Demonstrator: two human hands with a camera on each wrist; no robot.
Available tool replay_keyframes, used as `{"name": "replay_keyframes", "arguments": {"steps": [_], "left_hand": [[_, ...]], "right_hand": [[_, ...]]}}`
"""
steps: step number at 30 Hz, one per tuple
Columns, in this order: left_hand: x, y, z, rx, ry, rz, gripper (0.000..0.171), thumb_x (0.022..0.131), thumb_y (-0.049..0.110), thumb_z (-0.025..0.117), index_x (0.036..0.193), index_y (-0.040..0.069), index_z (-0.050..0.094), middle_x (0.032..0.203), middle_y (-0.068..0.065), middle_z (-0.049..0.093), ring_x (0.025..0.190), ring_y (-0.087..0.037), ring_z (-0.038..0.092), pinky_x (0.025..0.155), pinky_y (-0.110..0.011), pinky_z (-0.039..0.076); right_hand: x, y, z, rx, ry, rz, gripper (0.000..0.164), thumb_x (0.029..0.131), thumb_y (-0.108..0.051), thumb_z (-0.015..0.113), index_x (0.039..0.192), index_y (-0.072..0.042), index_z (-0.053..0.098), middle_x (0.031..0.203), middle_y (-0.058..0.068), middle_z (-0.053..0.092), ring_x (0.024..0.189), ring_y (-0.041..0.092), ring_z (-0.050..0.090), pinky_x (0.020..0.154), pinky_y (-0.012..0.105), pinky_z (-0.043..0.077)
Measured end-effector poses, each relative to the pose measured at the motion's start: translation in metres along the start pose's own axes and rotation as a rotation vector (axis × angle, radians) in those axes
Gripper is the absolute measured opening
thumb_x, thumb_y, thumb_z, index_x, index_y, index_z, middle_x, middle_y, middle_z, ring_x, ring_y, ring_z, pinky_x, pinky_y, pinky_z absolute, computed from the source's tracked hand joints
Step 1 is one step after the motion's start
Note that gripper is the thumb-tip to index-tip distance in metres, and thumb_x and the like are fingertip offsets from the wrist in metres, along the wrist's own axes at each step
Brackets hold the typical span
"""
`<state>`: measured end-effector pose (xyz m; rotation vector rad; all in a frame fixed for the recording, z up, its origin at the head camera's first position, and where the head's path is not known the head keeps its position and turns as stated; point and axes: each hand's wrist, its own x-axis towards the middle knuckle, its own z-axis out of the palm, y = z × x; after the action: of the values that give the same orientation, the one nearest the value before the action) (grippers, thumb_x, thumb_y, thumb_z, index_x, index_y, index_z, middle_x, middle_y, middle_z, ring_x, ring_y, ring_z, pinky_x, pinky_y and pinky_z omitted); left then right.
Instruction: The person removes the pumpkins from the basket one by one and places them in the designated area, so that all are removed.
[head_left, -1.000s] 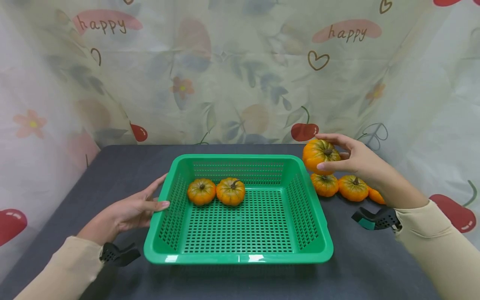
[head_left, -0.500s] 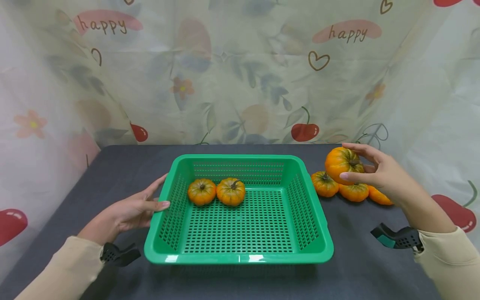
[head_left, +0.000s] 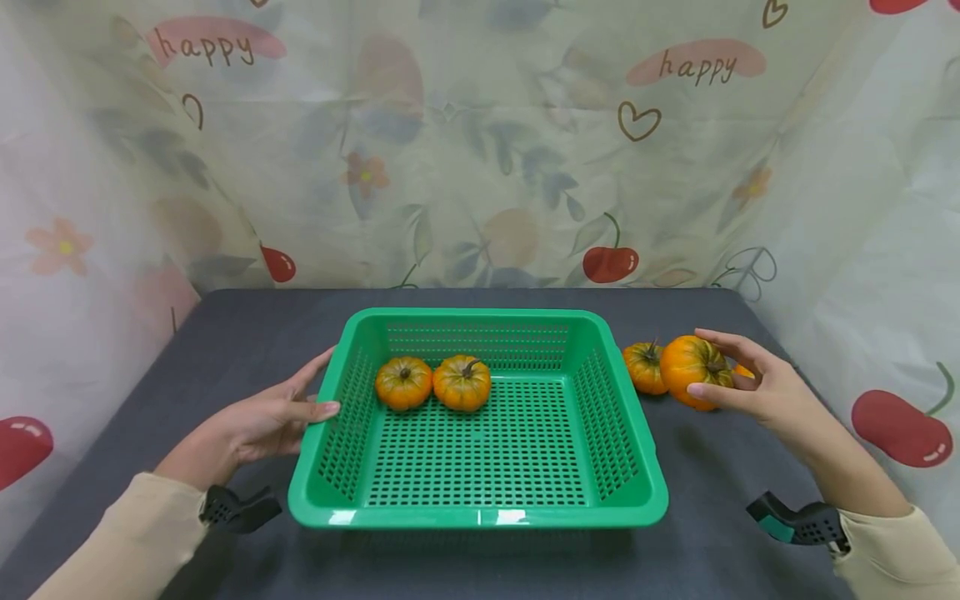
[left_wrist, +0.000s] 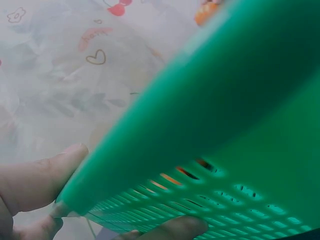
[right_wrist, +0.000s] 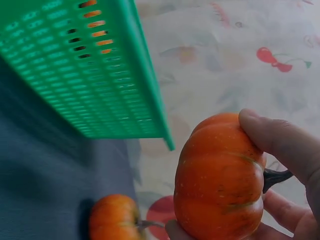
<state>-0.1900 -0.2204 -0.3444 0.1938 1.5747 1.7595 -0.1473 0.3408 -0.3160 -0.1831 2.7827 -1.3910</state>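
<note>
Here on the desk [head_left: 255,333], the green basket [head_left: 420,518] looks light and stiff; fingers of the left hand [head_left: 258,423] grip its left rim, a sound spot. And right of it, the right hand's [head_left: 768,379] fingers clasp a pumpkin [head_left: 690,367]: likely firm, perhaps slick, best cupped round its sides. Orange, ribbed, dark-stemmed!

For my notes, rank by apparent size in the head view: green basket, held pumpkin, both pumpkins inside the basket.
1. Green basket
2. Held pumpkin
3. Left pumpkin and right pumpkin inside: too alike to rank apart.
</note>
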Motion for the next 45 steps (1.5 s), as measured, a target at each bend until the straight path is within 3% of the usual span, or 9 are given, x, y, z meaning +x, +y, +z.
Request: {"name": "replay_keyframes", "arguments": {"steps": [2,4,7,10,18,32,45], "left_hand": [[-0.001,0.000,0.000,0.003,-0.001,0.000,0.095,0.100,0.012,0.054,0.149,0.046,-0.019,0.157,-0.033,0.000,0.118,-0.038,0.058,0.093,-0.061,0.048],[-0.001,0.001,0.000,0.005,-0.002,0.001,0.095,0.100,0.012,0.054,0.149,0.046,-0.020,0.156,-0.033,0.000,0.119,-0.038,0.058,0.093,-0.061,0.048],[-0.001,0.001,0.000,0.006,-0.005,0.002,0.095,0.100,0.012,0.054,0.149,0.045,-0.020,0.156,-0.033,0.001,0.118,-0.038,0.058,0.093,-0.061,0.048],[-0.001,0.000,0.000,0.007,-0.004,0.002,0.095,0.100,0.013,0.054,0.149,0.045,-0.020,0.156,-0.033,0.001,0.118,-0.038,0.058,0.093,-0.061,0.048],[0.000,0.000,0.000,0.012,0.007,-0.005,0.095,0.099,0.013,0.054,0.149,0.045,-0.019,0.157,-0.032,0.001,0.119,-0.038,0.058,0.093,-0.061,0.048],[0.000,0.000,0.000,0.015,0.008,-0.003,0.095,0.099,0.012,0.055,0.150,0.044,-0.019,0.157,-0.032,0.001,0.118,-0.038,0.058,0.093,-0.060,0.048],[0.000,0.000,0.001,0.016,0.010,-0.004,0.094,0.099,0.013,0.055,0.150,0.045,-0.018,0.157,-0.032,0.003,0.118,-0.038,0.058,0.093,-0.060,0.049]], "right_hand": [[-0.002,0.005,0.004,0.021,-0.005,0.005,0.064,0.092,-0.022,0.068,0.148,-0.019,0.037,0.146,0.003,0.034,0.120,0.005,0.044,0.097,0.025,0.050],[-0.003,0.009,0.008,0.013,-0.012,0.015,0.065,0.092,-0.022,0.068,0.148,-0.016,0.037,0.149,0.009,0.033,0.131,0.019,0.035,0.109,0.043,0.041],[-0.005,0.014,0.015,-0.012,-0.032,0.042,0.069,0.091,-0.024,0.069,0.149,-0.010,0.034,0.153,0.019,0.027,0.137,0.040,0.024,0.104,0.070,0.027],[-0.006,0.019,0.021,-0.060,-0.047,0.061,0.074,0.090,-0.027,0.070,0.150,-0.007,0.033,0.155,0.024,0.024,0.136,0.048,0.025,0.100,0.071,0.031],[-0.007,0.034,0.033,-0.159,-0.080,0.092,0.076,0.087,-0.035,0.072,0.149,-0.009,0.036,0.153,0.026,0.028,0.131,0.052,0.034,0.093,0.063,0.044],[0.000,0.046,0.039,-0.228,-0.119,0.129,0.081,0.085,-0.044,0.072,0.148,-0.008,0.036,0.152,0.030,0.026,0.128,0.056,0.034,0.094,0.069,0.039],[0.005,0.046,0.039,-0.225,-0.149,0.137,0.082,0.086,-0.044,0.071,0.150,-0.007,0.033,0.153,0.033,0.021,0.124,0.061,0.036,0.087,0.062,0.047]]}}
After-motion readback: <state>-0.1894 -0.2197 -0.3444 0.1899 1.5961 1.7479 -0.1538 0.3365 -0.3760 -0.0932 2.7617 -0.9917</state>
